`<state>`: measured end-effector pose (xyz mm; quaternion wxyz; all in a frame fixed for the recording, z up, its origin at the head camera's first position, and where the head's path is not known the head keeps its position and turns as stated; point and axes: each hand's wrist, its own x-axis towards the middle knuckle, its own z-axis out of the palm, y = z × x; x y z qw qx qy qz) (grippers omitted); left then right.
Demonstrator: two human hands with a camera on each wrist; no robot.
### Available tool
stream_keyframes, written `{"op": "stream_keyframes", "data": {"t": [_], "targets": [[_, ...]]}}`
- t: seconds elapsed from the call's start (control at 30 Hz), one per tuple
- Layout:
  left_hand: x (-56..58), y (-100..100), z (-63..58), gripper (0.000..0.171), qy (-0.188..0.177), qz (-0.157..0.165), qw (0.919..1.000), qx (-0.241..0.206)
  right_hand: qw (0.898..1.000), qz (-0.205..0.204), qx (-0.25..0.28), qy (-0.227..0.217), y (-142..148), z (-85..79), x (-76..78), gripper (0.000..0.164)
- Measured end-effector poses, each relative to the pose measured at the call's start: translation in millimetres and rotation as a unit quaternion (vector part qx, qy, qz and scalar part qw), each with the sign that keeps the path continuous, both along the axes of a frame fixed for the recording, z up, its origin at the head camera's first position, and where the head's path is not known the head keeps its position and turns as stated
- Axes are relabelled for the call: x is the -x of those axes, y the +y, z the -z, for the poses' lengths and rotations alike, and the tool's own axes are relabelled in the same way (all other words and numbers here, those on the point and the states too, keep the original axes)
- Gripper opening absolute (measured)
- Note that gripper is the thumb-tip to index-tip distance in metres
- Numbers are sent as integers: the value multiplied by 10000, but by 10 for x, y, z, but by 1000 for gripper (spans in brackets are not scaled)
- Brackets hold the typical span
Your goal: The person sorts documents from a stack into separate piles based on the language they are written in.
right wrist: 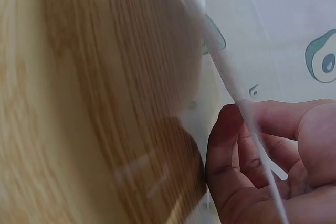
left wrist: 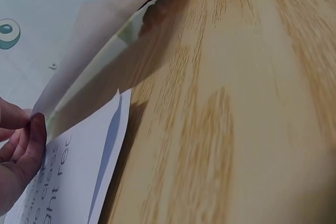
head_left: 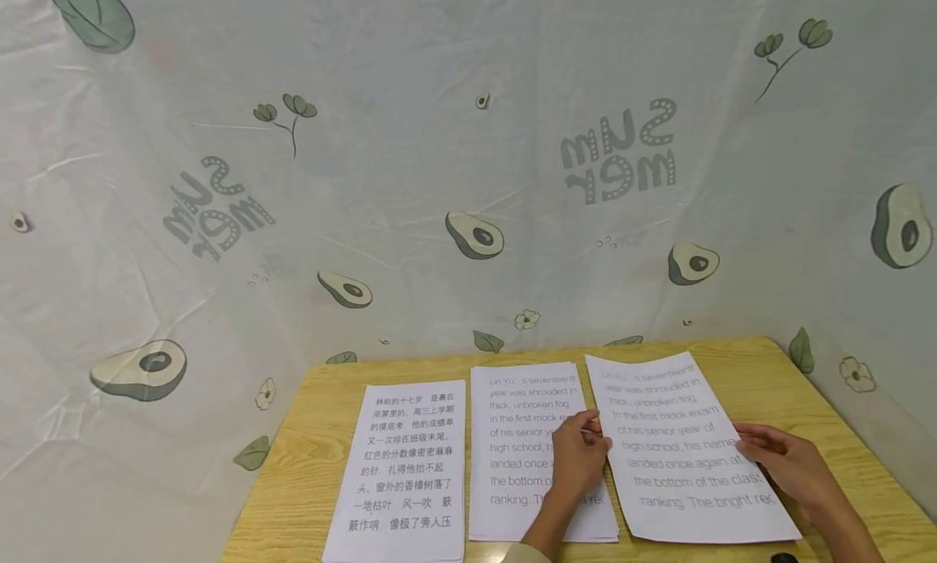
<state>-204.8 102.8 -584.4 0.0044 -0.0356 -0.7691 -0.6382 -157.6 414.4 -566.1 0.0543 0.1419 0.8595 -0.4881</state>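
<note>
My left hand (head_left: 578,457) and right hand (head_left: 794,465) pinch opposite side edges of a sheet of paper (head_left: 677,441) printed with large English text. In the left wrist view the sheet (left wrist: 100,30) is raised above the wooden table, between thumb and fingers (left wrist: 37,140) at its near edge. From the right wrist, the sheet appears edge-on as a thin white strip (right wrist: 226,77) between thumb and fingers. Beneath my left hand lies a stack of paper (head_left: 523,465) bearing the same English text; the hand hides part of its right side.
Left of the English stack lies another stack of paper (head_left: 406,465) with Chinese text. All of it is on a wooden table (head_left: 761,384), against a curtain (head_left: 410,140) with avocado prints. A small black object (head_left: 783,558) shows partly at the bottom edge.
</note>
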Motion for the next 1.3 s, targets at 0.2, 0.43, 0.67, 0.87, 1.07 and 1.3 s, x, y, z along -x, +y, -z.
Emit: {"op": "stream_keyframes", "data": {"t": [0.2, 0.43, 0.67, 0.87, 1.07, 1.3], "targets": [[-3, 41, -18, 45, -88, 56, 9999, 49, 9998, 114, -163, 81, 1, 23, -12, 62], [-8, 31, -17, 45, 129, 206, 9993, 289, 9991, 16, -387, 172, -24, -10, -9, 60], [-5, 33, -9, 46, 90, 224, 9991, 334, 9970, 12, -726, 262, -32, 20, -16, 58], [-31, 13, -63, 46, -10, 227, 9989, 410, 9855, -76, -1655, 361, -42, -29, -47, 54], [-70, -97, -133, 44, 334, 229, 9967, 706, 9805, 142, -1918, 402, -107, -119, -73, 52], [-79, -315, -130, 42, 489, 133, 9970, 587, 9875, 102, -1484, 519, -288, -180, -82, 55]]}}
